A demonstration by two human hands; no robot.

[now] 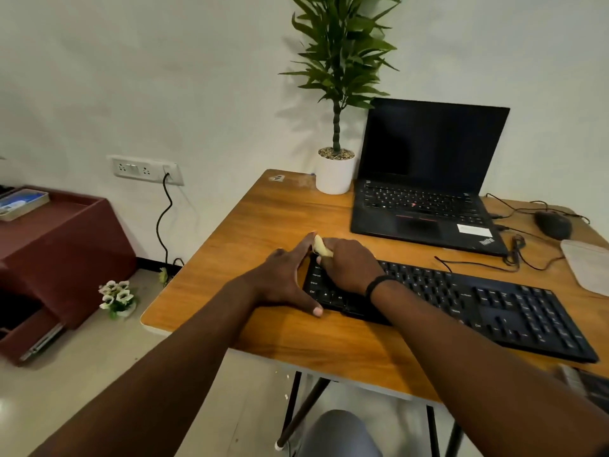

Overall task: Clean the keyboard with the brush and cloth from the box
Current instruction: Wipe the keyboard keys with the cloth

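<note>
Keyboard (461,305) braced by flat left hand (283,278); brush (321,246) gripped in right hand (349,268).
Laptop (428,179), mouse (553,224) and potted plant (336,173) are set behind.

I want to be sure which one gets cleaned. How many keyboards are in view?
2. The separate black keyboard lies at the desk's near edge under both hands; the other is built into the open laptop behind it.

A black keyboard (461,305) is laid flat, angled across the wooden counter (263,225), its left end under the fingers (324,258). A pale yellowish handle (320,246), presumably the brush, is seen above them.
</note>
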